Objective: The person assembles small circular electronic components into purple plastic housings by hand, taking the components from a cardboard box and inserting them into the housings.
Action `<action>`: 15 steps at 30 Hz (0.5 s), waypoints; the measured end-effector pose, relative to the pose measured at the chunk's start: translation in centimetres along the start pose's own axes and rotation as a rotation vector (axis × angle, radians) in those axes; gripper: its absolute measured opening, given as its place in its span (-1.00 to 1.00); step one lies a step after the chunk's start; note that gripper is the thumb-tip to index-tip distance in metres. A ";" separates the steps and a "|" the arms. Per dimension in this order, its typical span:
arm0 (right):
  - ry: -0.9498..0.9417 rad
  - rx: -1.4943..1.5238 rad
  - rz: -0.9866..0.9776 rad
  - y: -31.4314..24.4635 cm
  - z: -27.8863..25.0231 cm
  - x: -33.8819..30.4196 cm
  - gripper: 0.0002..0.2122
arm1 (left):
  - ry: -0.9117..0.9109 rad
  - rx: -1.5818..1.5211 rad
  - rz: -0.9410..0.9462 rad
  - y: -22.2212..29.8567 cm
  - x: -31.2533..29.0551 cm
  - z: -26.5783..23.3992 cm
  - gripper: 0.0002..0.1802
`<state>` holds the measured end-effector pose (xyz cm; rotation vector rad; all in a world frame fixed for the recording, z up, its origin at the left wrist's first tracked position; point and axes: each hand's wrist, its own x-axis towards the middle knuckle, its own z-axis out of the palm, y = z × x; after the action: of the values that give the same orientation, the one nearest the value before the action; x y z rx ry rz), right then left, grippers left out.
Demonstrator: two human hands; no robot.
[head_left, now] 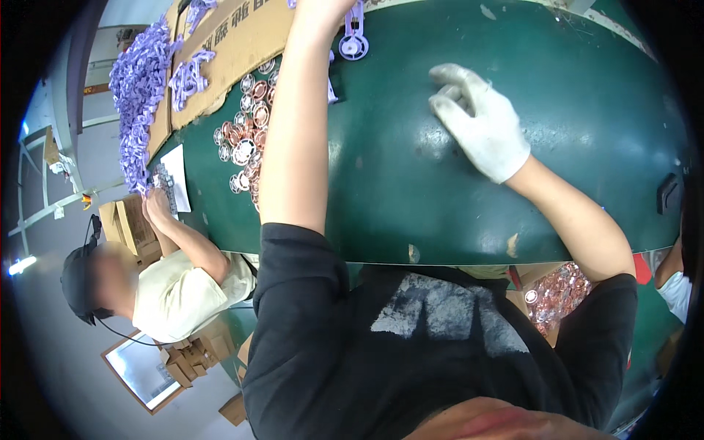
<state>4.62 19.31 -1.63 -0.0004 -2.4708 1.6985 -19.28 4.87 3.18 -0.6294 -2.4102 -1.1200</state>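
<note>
Purple parts [192, 78] on cardboard [233, 60] bearing dark printed characters [240, 16].

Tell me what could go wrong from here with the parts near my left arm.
The loose copper-coloured round parts lie right alongside your left forearm, so a sideways sweep might scatter them. The purple part with a round end, on the forearm's other side, could get bumped too.

On my feed the green counter [396, 198] looks smooth and glossy, the purple parts [143, 95] read as plastic, and the coppery wheels [243, 152] shine like metal. I see matt, rough-edged cardboard [253, 45] and a white cloth glove [490, 136].
</note>
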 end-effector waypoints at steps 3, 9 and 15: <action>0.003 0.006 0.059 1.4 -0.8 -0.2 -0.67 | -0.264 0.722 -0.007 5.1 -2.3 -0.2 -0.40; -0.009 -0.039 -0.073 0.9 0.2 -0.3 -0.71 | -0.375 0.844 0.206 1.6 -9.8 -2.9 -0.51; 0.314 -0.592 -0.771 0.6 -0.7 0.9 -0.39 | -0.456 -0.063 0.135 5.9 -13.9 -4.2 -0.70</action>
<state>3.73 20.20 -1.83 0.5018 -2.1981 0.5924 -3.94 1.79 1.81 -1.1582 -2.6566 -1.0907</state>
